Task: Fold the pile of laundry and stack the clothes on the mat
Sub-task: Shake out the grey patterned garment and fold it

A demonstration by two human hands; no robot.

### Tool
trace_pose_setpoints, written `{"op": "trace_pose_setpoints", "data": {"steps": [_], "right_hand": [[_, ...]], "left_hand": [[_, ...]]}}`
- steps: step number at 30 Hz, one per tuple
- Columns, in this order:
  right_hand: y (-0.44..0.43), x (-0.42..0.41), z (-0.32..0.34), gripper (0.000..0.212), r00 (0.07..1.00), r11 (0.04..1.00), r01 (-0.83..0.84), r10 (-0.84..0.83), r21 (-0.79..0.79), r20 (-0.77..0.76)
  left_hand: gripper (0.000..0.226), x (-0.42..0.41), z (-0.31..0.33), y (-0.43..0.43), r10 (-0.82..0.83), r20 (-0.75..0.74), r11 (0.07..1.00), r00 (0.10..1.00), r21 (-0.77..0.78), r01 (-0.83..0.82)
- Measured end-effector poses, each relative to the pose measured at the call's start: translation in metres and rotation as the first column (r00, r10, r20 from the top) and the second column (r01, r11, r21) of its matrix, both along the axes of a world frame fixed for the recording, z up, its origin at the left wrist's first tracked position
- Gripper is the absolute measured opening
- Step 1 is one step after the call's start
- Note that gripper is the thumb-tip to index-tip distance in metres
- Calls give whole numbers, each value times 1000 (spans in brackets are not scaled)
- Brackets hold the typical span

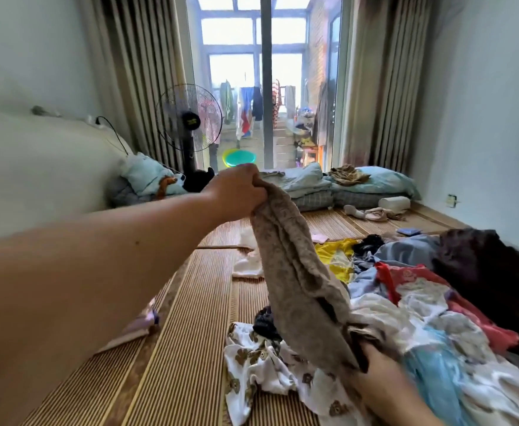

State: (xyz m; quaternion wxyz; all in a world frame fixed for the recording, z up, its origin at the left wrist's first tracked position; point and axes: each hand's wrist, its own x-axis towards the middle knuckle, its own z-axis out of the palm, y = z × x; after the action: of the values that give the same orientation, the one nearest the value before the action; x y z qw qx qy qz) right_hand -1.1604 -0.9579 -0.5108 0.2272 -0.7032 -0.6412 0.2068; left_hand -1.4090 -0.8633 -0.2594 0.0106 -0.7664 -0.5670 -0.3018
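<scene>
A brown-grey fuzzy garment (295, 272) hangs stretched between my hands above the striped bamboo mat (190, 318). My left hand (239, 192) grips its top end, arm reaching forward. My right hand (381, 373) holds its lower end at the bottom right, just over the laundry pile (421, 302). The pile spreads on the right: a white cloth with brown flowers (261, 361), red, light blue, white and yellow pieces, and a dark brown item (482, 265).
A standing fan (189, 121) is at the back left by the curtains. Folded bedding and pillows (344, 186) lie before the glass door. A small white cloth (249, 262) lies on the mat. A folded light cloth (138, 327) sits under my left arm.
</scene>
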Motion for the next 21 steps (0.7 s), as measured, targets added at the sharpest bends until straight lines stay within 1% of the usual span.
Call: {"op": "trace_pose_setpoints", "data": {"steps": [2, 3, 4, 6, 7, 8, 9, 10, 11, 12, 13, 14, 15, 17, 18, 19, 21], "right_hand": [[4, -2, 15, 75, 997, 995, -16, 24, -102, 79], [6, -6, 27, 81, 995, 992, -33, 45, -125, 92], [6, -13, 41, 88, 995, 992, -69, 76, -109, 66], [5, -33, 78, 98, 982, 991, -137, 135, -4, -132], [1, -48, 97, 99, 962, 986, -153, 164, 71, -217], [-2, -64, 113, 95, 954, 977, -146, 180, 153, -241], [-6, -81, 126, 86, 968, 957, -126, 177, 262, -180], [-9, -96, 137, 72, 989, 914, -94, 131, 396, -69], [-13, -107, 146, 57, 998, 848, -65, 69, 526, 13], [-16, -117, 156, 45, 999, 790, -40, 39, 612, 15], [-17, -122, 165, 35, 998, 755, -15, 50, 655, -35], [-18, -125, 178, 26, 989, 750, 16, 84, 661, -120], [-17, -124, 192, 20, 969, 764, 53, 117, 643, -219], [-15, -119, 223, 16, 914, 787, 121, 150, 605, -378], [-15, -115, 239, 15, 901, 784, 131, 162, 607, -403], [-16, -114, 254, 13, 908, 774, 105, 181, 624, -377], [-21, -116, 279, 14, 944, 747, -33, 241, 664, -225]], "left_hand": [[18, -6, 21, -10, 9, 117, 1000, 993, 18, -11], [15, -9, 30, -16, 5, 186, 1000, 983, 15, -8], [13, -12, 37, -22, 1, 249, 1000, 968, 9, -3], [7, -16, 47, -33, -10, 368, 999, 930, -26, 21], [5, -19, 50, -40, -9, 419, 998, 908, -57, 36], [4, -21, 51, -46, -4, 449, 995, 894, -91, 50], [6, -24, 50, -51, 1, 451, 991, 892, -120, 60], [7, -27, 49, -56, 8, 435, 987, 900, -150, 64], [9, -29, 47, -59, 13, 414, 983, 910, -171, 64], [10, -34, 46, -63, 15, 400, 982, 916, -177, 61], [12, -41, 46, -67, 16, 394, 983, 919, -176, 58], [15, -50, 47, -71, 17, 391, 982, 920, -179, 58], [16, -62, 49, -76, 17, 371, 978, 929, -201, 62], [17, -86, 50, -85, 21, 239, 959, 971, -281, 48], [18, -98, 49, -91, 38, 165, 950, 986, -313, 16], [20, -108, 49, -98, 68, 124, 942, 990, -336, -22], [26, -123, 49, -109, 109, 77, 941, 991, -330, -78]]}}
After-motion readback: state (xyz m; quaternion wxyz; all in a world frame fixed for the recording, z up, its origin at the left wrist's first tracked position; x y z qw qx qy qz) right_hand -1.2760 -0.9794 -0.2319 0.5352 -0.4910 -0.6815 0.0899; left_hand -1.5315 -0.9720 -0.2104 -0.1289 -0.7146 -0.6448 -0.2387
